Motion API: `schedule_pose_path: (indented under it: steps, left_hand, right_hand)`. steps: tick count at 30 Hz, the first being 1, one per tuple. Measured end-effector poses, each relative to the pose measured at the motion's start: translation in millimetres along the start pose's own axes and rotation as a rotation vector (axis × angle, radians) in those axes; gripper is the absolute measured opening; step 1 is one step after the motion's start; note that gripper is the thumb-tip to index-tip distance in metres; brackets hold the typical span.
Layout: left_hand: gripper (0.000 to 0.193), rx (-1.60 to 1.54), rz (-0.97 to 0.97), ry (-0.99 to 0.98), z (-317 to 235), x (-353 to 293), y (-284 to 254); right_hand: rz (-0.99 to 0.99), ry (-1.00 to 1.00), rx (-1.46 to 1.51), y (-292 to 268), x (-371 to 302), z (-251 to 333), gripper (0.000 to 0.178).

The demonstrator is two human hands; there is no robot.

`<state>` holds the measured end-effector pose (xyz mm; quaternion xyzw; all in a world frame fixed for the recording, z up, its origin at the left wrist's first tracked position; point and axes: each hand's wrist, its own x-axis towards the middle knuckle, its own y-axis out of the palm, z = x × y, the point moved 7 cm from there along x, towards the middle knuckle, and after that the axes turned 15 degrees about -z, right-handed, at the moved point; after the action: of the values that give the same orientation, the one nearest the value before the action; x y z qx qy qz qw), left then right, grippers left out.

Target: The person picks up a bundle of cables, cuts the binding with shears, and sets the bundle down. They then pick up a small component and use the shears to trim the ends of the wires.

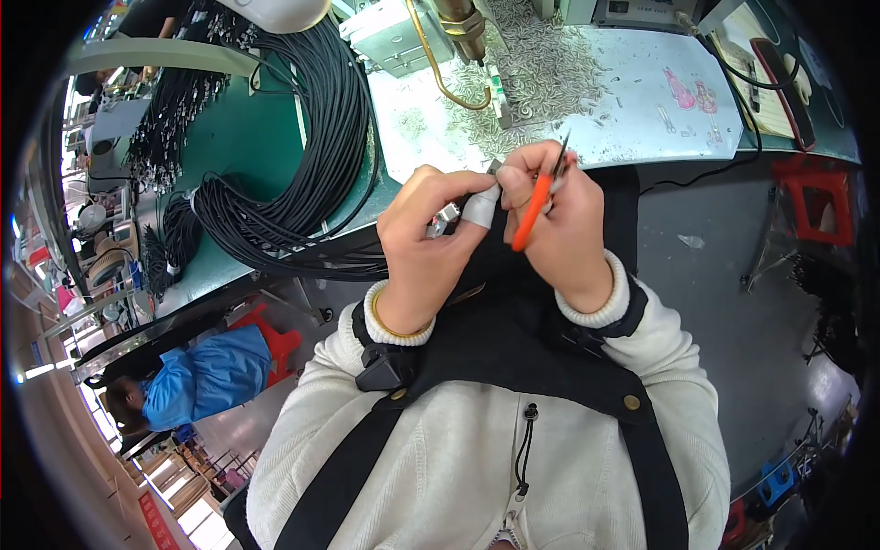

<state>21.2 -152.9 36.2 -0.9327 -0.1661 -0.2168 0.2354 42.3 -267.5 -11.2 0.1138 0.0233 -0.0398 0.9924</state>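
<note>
Green bench (238, 147), black cables (312, 165); right hand (559, 220) grips orange-handled tool (532, 213)

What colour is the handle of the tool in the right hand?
Orange; the tool in the right hand shows best in the head view.

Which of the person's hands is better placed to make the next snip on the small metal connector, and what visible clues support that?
Probably the right hand: it grips the orange-handled cutters, tips raised near the metal connector. The left hand pinches that connector, a white-taped finger beside it, so it seems occupied steadying it.
</note>
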Motion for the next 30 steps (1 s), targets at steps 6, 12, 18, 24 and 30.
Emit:
schedule_pose_path:
  steps: [6,12,18,24,30]
  left_hand:
    - [0.020,-0.143,0.050,-0.241,10.9,-0.5,4.2]
    - [0.013,-0.518,0.073,-0.742,29.9,-8.1,10.5]
    - [0.014,-0.501,0.029,-0.666,25.2,-3.1,6.0]
    - [0.014,-0.452,0.063,-0.652,25.0,0.9,6.0]
    - [0.014,-0.448,0.216,-0.891,54.3,8.2,19.5]
  right_hand:
    - [-0.034,0.071,0.125,-4.5,5.5,6.6,0.011]
    - [-0.045,0.082,0.124,-7.3,3.3,3.3,0.016]
    - [0.104,-0.312,-0.631,-12.2,-5.4,10.2,0.028]
    - [0.087,-0.281,-0.819,-7.7,-7.7,5.5,0.032]
    - [0.102,-0.158,-0.692,-16.5,-2.4,-16.0,0.026]
